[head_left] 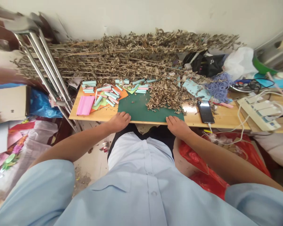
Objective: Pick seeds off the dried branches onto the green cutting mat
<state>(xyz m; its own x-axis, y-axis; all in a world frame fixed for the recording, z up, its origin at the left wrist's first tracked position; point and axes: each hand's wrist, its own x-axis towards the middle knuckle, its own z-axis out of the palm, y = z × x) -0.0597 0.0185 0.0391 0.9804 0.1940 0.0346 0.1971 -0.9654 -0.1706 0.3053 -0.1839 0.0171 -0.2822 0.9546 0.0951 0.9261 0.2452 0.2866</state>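
A dark green mat (135,108) lies at the front edge of the wooden table. My left hand (120,121) rests on the mat's front left corner, its fingers lying on the surface and nothing held. At the front right corner, my right hand (177,126) lies in the same way, also holding nothing. A heap of crumbled dry leaves (165,95) covers the mat's back right part. Left of the mat are several blue and pink paper rolls (111,95) and a stack of pink paper sheets (85,105).
Long dried plant stalks (103,62) line the wall. Metal crutches (46,62) lean at the left. Toward the right are a phone (206,112), purple string (219,87), a power strip (259,111) with cables, and red plastic bags (209,175) below the table.
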